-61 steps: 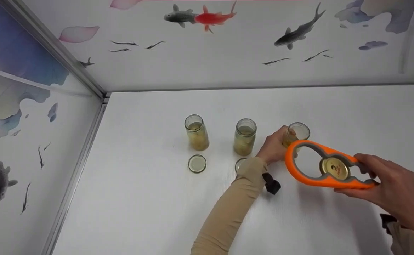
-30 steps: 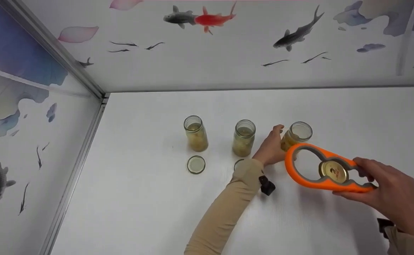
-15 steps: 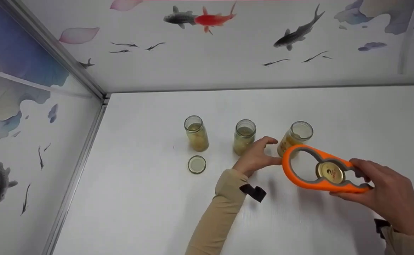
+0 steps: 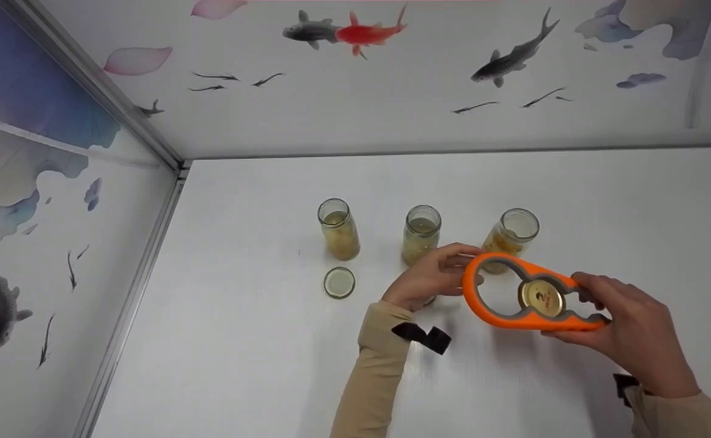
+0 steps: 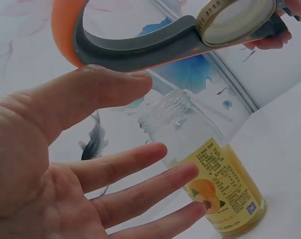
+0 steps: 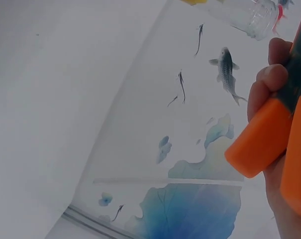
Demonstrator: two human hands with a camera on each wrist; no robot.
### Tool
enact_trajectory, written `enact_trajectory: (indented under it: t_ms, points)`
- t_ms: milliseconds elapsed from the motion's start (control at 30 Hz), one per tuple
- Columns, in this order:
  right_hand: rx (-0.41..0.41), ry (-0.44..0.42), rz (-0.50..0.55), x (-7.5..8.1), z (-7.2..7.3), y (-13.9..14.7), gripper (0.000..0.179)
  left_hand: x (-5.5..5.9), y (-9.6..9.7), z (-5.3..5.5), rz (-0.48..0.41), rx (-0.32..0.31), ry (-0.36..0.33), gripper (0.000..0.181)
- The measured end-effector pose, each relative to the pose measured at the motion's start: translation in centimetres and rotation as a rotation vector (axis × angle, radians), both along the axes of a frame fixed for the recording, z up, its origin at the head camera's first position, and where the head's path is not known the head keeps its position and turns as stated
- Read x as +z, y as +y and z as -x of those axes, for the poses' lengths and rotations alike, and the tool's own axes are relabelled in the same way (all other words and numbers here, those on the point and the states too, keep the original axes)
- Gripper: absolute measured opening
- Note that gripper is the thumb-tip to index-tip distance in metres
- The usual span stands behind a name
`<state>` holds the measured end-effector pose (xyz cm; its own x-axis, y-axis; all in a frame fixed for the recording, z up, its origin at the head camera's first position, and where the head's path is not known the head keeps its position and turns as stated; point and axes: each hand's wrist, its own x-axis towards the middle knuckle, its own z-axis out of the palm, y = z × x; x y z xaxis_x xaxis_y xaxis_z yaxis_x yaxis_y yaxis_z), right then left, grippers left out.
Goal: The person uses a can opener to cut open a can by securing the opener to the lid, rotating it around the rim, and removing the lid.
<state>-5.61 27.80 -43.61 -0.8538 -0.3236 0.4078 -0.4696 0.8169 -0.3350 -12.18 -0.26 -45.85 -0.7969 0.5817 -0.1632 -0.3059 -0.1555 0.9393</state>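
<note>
My right hand (image 4: 641, 328) grips the handle ends of an orange and grey jar opener (image 4: 483, 304). A gold lid (image 4: 542, 298) with red print sits between the opener's grey inner edges. My left hand (image 4: 428, 277) is by the opener's rounded end, its thumb (image 5: 105, 87) right at the orange rim and its fingers spread, holding nothing. Behind the opener stands an uncapped glass jar (image 4: 518, 225); the left wrist view shows its yellow label (image 5: 217, 179) with an orange fruit picture. In the right wrist view the opener's orange handle ends (image 6: 262, 137) stick out of my right hand.
Two more uncapped jars of pale contents, a left jar (image 4: 339, 234) and a middle jar (image 4: 421, 234), stand on the white table (image 4: 239, 334). One lid (image 4: 339, 283) lies before the left jar; another is mostly hidden under my left hand. Printed walls (image 4: 391, 109) bound the table's back and left.
My left hand has let go of the right jar and moved left, then toward the opener's rounded end. My right hand has carried the opener and lid slightly left.
</note>
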Motion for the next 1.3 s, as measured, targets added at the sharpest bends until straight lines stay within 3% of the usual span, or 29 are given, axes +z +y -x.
enact_trajectory:
  t_ms: [167, 367, 633, 733, 900, 1033, 1133, 1233, 1300]
  points:
    - [0.015, 0.002, 0.033, -0.4, 0.2, -0.8, 0.076, -1.5, 0.2, -0.2, -0.108, -0.034, -0.095, 0.038]
    - [0.01, -0.01, 0.037, -1.0, 0.3, -1.9, 0.075, -3.0, 0.8, -0.7, -0.299, -0.023, -0.266, 0.044]
    - [0.013, -0.05, 0.042, -2.0, 0.4, -3.2, 0.075, -4.7, 1.3, -2.0, -0.515, -0.028, -0.279, 0.037]
    - [0.017, -0.062, 0.046, -2.3, 0.5, -3.6, 0.074, -4.9, 1.8, -2.4, -0.521, 0.004, -0.303, 0.029]
    - [0.021, -0.07, 0.046, -2.7, 0.7, -4.0, 0.074, -4.9, 2.7, -2.6, -0.543, 0.036, -0.324, 0.041]
    - [0.022, -0.06, 0.043, -2.9, 0.8, -4.2, 0.074, -5.0, 3.0, -2.9, -0.551, 0.0, -0.299, 0.049]
    - [0.02, -0.064, 0.043, -3.0, 0.8, -4.3, 0.074, -5.1, 3.1, -3.1, -0.552, 0.006, -0.334, 0.044]
    - [0.014, -0.077, 0.044, -3.0, 0.8, -4.4, 0.073, -5.1, 3.1, -3.4, -0.585, 0.017, -0.41, 0.035]
    - [0.015, -0.089, 0.051, -3.1, 0.8, -4.4, 0.072, -5.2, 3.1, -3.4, -0.615, -0.007, -0.425, 0.035]
